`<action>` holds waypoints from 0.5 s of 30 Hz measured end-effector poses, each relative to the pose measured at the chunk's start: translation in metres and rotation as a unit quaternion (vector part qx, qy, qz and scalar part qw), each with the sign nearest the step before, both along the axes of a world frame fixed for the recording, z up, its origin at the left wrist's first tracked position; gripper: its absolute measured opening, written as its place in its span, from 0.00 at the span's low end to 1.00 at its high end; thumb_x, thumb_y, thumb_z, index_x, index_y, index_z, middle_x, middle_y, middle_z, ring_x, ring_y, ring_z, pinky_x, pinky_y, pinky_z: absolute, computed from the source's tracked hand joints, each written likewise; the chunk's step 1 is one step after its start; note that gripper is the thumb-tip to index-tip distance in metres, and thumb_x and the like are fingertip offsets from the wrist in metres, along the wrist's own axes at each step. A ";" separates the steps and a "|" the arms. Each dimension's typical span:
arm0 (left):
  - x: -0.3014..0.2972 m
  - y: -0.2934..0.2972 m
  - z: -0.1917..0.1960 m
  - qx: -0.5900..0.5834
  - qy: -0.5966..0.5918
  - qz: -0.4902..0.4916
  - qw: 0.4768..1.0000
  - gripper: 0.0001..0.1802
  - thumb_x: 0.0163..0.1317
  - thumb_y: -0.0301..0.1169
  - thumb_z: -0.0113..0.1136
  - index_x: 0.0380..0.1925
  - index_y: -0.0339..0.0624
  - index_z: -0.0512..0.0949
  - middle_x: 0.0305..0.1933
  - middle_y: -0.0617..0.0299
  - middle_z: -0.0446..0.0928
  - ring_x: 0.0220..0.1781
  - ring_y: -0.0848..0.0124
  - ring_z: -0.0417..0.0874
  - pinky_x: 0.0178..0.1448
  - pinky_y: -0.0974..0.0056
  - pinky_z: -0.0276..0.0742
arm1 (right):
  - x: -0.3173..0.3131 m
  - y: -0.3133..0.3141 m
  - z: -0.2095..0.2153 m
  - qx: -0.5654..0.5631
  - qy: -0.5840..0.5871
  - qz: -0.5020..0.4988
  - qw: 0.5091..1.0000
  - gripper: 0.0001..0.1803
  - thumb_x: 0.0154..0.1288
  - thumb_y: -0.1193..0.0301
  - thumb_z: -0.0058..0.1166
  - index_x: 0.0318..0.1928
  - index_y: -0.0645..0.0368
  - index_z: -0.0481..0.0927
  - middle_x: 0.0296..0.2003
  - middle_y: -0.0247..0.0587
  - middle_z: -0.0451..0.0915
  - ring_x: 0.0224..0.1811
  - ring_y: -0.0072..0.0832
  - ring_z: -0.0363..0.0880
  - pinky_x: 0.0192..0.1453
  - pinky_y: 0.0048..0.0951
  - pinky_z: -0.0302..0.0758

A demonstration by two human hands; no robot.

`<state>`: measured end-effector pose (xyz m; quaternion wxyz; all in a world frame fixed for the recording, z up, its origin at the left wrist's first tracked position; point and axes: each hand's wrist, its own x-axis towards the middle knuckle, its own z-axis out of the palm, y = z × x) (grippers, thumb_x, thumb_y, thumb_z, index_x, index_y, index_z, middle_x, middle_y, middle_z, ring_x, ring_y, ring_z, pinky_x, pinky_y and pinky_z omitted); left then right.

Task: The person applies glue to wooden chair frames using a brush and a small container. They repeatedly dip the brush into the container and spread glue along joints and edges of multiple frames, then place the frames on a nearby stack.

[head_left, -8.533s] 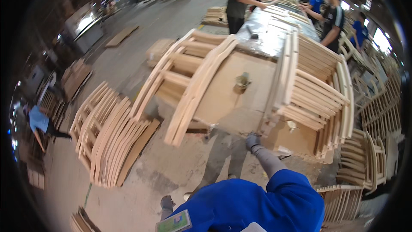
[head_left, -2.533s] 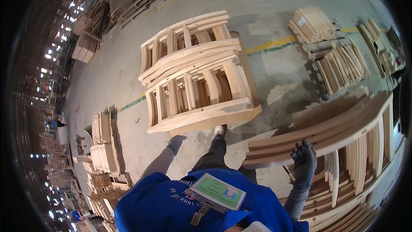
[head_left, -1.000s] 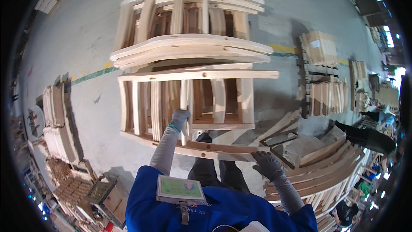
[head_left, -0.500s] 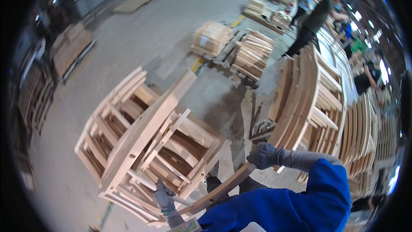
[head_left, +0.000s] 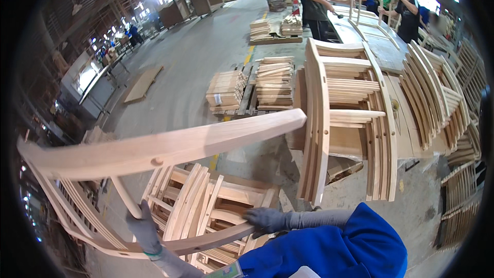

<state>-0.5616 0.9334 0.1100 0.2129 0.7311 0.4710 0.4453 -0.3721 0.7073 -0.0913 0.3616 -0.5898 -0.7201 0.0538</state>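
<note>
Wooden frame (head_left: 180, 148) in gloved hands (head_left: 267, 220), unreadable white label (head_left: 217, 99) on stacked wood (head_left: 228, 83)

The left hand (head_left: 144, 229) wears a close-fitting slate-grey glove (head_left: 146, 237), fingers (head_left: 138, 217) included; behind those fingers, at the wrist, runs a narrow green band (head_left: 153, 254); the right hand (head_left: 267, 220) wears a similar grey glove (head_left: 275, 221); farther back from either set of fingers, paler grey arm sleeves (head_left: 319, 219), lightly wrinkled, cover the forearms; on the right, this gives way to a loose, vivid blue shirt (head_left: 329, 247) with broad folds; a flat badge (head_left: 226, 271), partly green with a pale border, shows behind the left fingers and to their right, mostly out of view.
</note>
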 end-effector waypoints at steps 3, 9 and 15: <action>0.053 -0.047 0.073 0.017 0.057 -0.008 0.998 0.12 0.56 0.32 0.59 0.24 0.36 0.69 0.13 0.66 0.62 0.10 0.78 0.61 0.13 0.69 0.56 | 0.030 -0.042 0.135 0.246 -0.135 -0.035 0.959 0.32 0.54 0.59 0.55 0.57 0.60 0.64 0.52 0.53 0.69 0.54 0.46 0.70 0.61 0.46 0.65; 0.143 -0.110 0.126 0.140 0.134 -0.216 0.957 0.13 0.55 0.33 0.60 0.23 0.35 0.69 0.12 0.62 0.65 0.11 0.74 0.64 0.17 0.64 0.63 | 0.139 -0.193 0.222 0.072 -0.071 -0.442 0.891 0.30 0.50 0.60 0.61 0.52 0.57 0.68 0.40 0.46 0.77 0.44 0.42 0.77 0.46 0.40 0.74; 0.263 -0.167 0.085 0.209 0.301 -0.395 0.842 0.11 0.52 0.33 0.60 0.28 0.36 0.73 0.18 0.49 0.73 0.21 0.50 0.76 0.28 0.56 0.72 | 0.159 -0.296 0.116 0.018 0.094 -0.476 0.874 0.25 0.47 0.59 0.63 0.43 0.58 0.71 0.32 0.48 0.77 0.33 0.44 0.78 0.34 0.39 0.74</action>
